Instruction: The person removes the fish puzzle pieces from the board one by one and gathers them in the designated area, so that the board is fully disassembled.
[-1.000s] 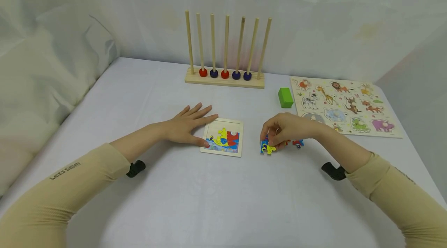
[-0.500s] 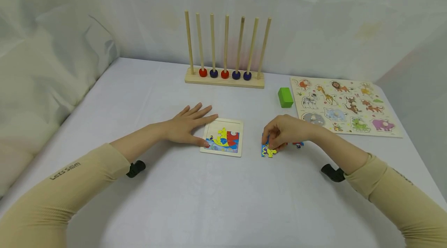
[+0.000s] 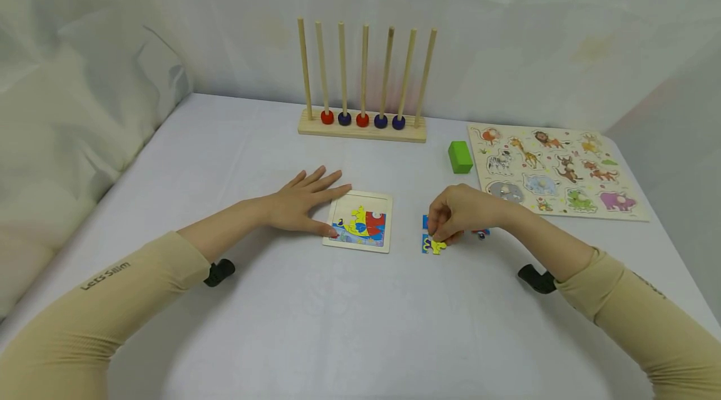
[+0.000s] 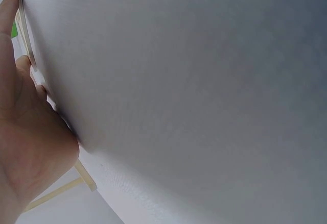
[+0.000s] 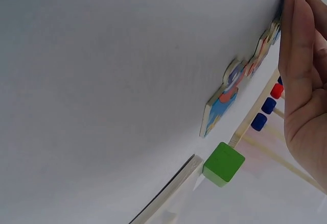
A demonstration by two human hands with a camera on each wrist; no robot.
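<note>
In the head view a small wooden jigsaw tray (image 3: pixel 360 195) lies mid-table, its lower part filled with red, yellow and blue pieces. My left hand (image 3: pixel 294 205) rests flat with fingers spread, thumb and index finger touching the tray's left edge. To the right of the tray, my right hand (image 3: pixel 463 211) pinches a yellow and blue jigsaw piece (image 3: pixel 438 246) between thumb and fingers. Part of a blue piece (image 3: pixel 425 222) shows beside the fingertips. Other loose jigsaw pieces (image 5: pixel 222 104) lie on the table under and behind this hand, partly hidden in the head view.
A wooden bead rack (image 3: pixel 360 131) with upright rods and several red and dark blue beads stands at the back. A green block (image 3: pixel 460 157) sits beside an animal peg puzzle board (image 3: pixel 554 203) at the right. White cloth covers the table (image 3: pixel 338 325).
The yellow and blue piece has shifted slightly toward me and straightened beside the blue one. My right fingertips have slid slightly right, uncovering more of the blue piece. My left hand stays put.
</note>
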